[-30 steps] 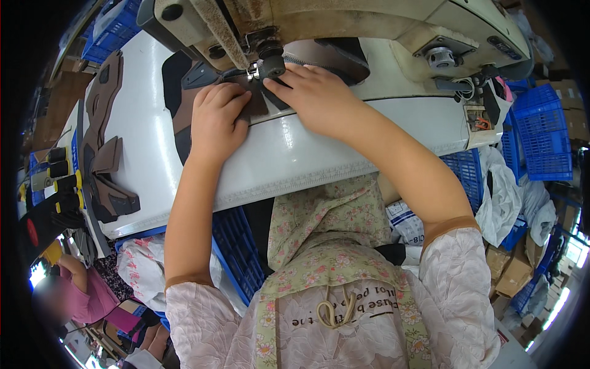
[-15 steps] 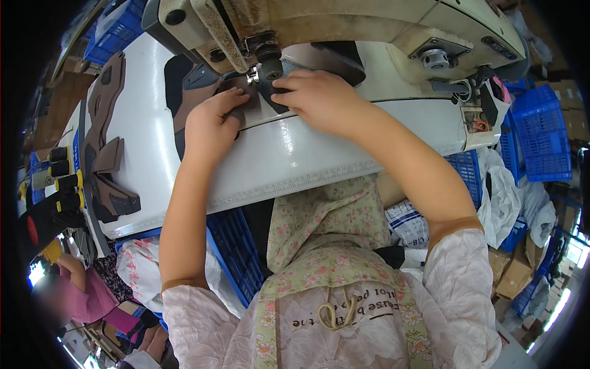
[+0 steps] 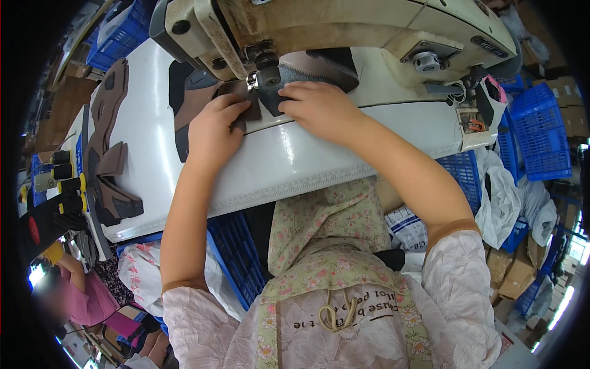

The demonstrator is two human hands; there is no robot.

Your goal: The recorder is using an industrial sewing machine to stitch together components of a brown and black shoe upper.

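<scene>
A sewing machine head stands over the white table, its presser foot down near a brown flat piece. My left hand lies on that brown piece with its fingers stretched toward the foot and the thumb apart. A dark grey piece lies just right of the foot. On its right edge rest the extended fingertips of my right hand. Behind my right hand, a larger brown and black piece curves around. Left of the foot, more brown and black material partly passes under my left hand.
Several brown cut pieces are laid along the table's left side. A ruler strip runs along the front edge. Thread spools stand at the far left. Blue crates and plastic bags are at the right. A person in pink sits lower left.
The brown piece by my left hand now shows a straight edge right of the fingertips. Both hands sit slightly farther from the presser foot. The whole view has shifted a little.
</scene>
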